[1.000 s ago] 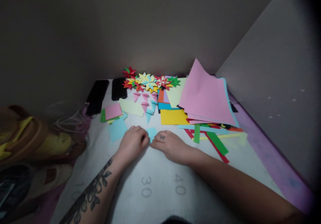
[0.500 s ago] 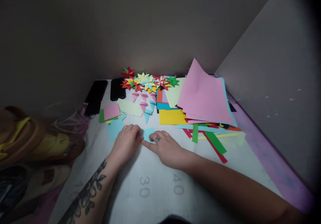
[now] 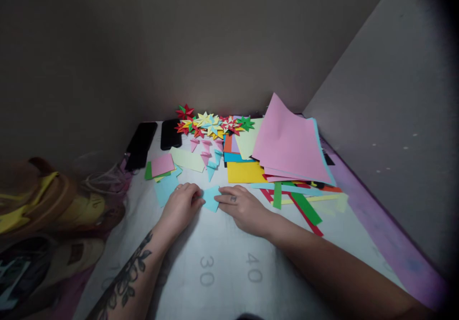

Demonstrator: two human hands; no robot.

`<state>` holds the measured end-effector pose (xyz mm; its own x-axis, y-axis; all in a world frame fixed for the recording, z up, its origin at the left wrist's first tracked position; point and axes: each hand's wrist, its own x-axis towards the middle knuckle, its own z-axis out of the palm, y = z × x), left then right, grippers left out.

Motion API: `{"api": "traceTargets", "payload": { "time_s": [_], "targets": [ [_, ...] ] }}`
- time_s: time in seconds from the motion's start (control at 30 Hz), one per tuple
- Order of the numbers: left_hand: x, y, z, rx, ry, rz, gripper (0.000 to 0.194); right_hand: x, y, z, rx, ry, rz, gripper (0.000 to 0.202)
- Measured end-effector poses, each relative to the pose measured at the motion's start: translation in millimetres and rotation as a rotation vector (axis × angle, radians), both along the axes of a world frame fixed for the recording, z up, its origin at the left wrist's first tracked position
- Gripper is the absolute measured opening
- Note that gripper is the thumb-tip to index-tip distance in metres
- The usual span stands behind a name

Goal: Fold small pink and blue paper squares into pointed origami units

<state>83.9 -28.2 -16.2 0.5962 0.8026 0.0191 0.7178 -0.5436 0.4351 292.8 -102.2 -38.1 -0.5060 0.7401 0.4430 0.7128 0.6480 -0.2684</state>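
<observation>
A small light-blue piece of paper [image 3: 211, 199] lies on the white table cover between my hands. My left hand [image 3: 182, 206] has its fingers curled together at the left edge of the paper, thumb and fingertips pinched there. On the right edge rest the fingertips of my right hand [image 3: 244, 210], its fingers stretched out and a ring-like mark on one. Just beyond stand small folded blue pieces [image 3: 211, 171] and pink folded pieces [image 3: 205, 146]. A larger blue sheet [image 3: 165, 190] sits left of my left hand, partly under other paper.
Folded paper stars [image 3: 211, 124] are heaped at the back, beside two dark phones [image 3: 142, 138]. Pink sheets [image 3: 290, 143] and a yellow sheet [image 3: 245, 172] lie right of centre, with green strips [image 3: 304, 207] in front. Brown and yellow bags [image 3: 71, 205] crowd the left side.
My right hand's fingers have moved right, away from the left fingertips, and more of the small blue paper shows. The whole view has shifted slightly.
</observation>
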Motion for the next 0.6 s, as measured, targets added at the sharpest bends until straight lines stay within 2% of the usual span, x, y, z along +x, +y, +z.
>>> {"api": "traceTargets", "payload": {
  "time_s": [0.13,0.23,0.3,0.4,0.5,0.6],
  "targets": [
    [-2,2,3.2,-0.05,-0.159,0.031,0.005,-1,1,5.0,-0.03,0.131,0.02,0.03],
    [-1,-1,11.5,-0.143,-0.359,0.122,0.012,-1,1,11.0,-0.096,0.409,0.04,0.032],
    [1,-5,16.3,-0.25,-0.479,0.148,0.016,-1,2,14.6,-0.183,0.616,0.019,0.029],
    [7,-13,17.8,-0.474,-0.633,0.087,0.016,-2,4,17.0,-0.316,0.813,-0.065,0.018],
    [14,-20,14.5,-0.613,-0.699,0.065,0.013,-4,7,16.4,-0.397,0.868,-0.095,0.012],
    [18,-25,12.4,-0.642,-0.662,0.047,0.015,-6,9,16.0,-0.442,0.832,-0.098,0.015]
  ]
}}
